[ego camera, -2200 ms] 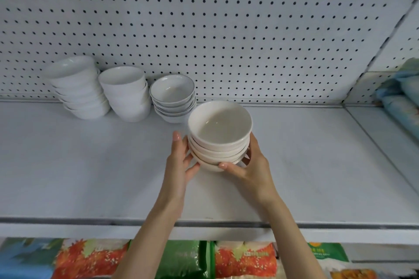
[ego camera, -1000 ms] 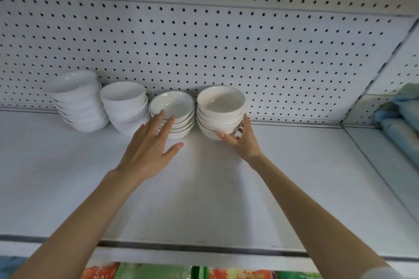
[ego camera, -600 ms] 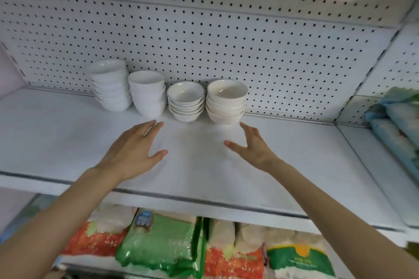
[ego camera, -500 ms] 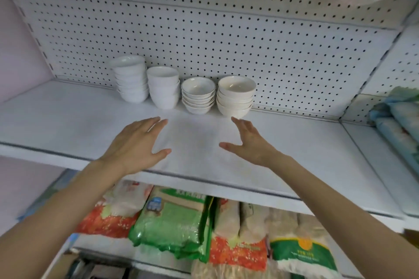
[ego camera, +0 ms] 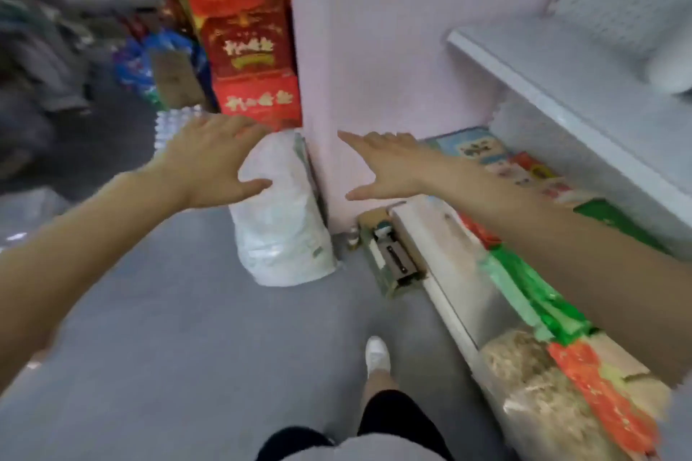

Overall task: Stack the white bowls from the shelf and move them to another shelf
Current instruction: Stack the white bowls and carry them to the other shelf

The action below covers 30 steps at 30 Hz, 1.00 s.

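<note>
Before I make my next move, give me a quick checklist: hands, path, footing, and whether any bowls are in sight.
1. Left hand free: ok, fingers spread, holding nothing.
2. Right hand free: ok, open and empty.
3. Path ahead clear: not ok, a white bag stands on the grey floor just in front.
4. Footing: ok, white shoe is on bare floor.
5. Bowls in sight: cannot tell, only a blurred white shape shows on the shelf at the right edge.
6. View sharp enough to aim a reach: not ok, the picture is motion-blurred.
</note>
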{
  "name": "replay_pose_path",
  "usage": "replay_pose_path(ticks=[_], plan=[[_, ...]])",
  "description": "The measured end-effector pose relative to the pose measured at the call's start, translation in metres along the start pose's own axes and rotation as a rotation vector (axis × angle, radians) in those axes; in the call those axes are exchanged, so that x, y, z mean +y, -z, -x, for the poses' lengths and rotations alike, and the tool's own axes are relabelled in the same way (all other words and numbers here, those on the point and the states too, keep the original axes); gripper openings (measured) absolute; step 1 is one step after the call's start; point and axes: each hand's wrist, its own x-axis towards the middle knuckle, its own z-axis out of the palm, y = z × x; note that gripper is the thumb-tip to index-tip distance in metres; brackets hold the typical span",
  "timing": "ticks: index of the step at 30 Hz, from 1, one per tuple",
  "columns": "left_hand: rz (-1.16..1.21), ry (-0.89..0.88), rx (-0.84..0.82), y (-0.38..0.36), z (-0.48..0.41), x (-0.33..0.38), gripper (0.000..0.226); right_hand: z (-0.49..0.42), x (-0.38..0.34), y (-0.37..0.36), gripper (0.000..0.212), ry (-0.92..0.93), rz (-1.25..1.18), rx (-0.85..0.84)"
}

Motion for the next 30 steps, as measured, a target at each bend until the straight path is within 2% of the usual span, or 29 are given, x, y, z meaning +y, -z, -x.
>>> replay_pose_path(ticks=[3,7,14,19,30], plan=[[0.012,0.285,0.008,-0.01,0.111,-0.078,0.083,-0.071,-0.12,0.02,0.097,0.285,0.035,0.011],[0.046,0.593,-0.032,-0.033,0.24,-0.129,0.078,-0.133,-0.277,0.038,0.099,0.629,0.17,0.023],[0.067,1.021,-0.067,-0.047,0.4,-0.221,0.076,-0.194,-0.503,0.06,0.093,1.02,0.264,0.022],[-0.052,1.106,-0.17,-0.031,0.463,-0.303,0.08,-0.249,-0.615,0.088,0.095,1.107,0.252,-0.003],[-0.139,1.281,-0.127,-0.025,0.59,-0.485,0.078,-0.359,-0.844,0.156,0.099,1.155,0.199,-0.049]])
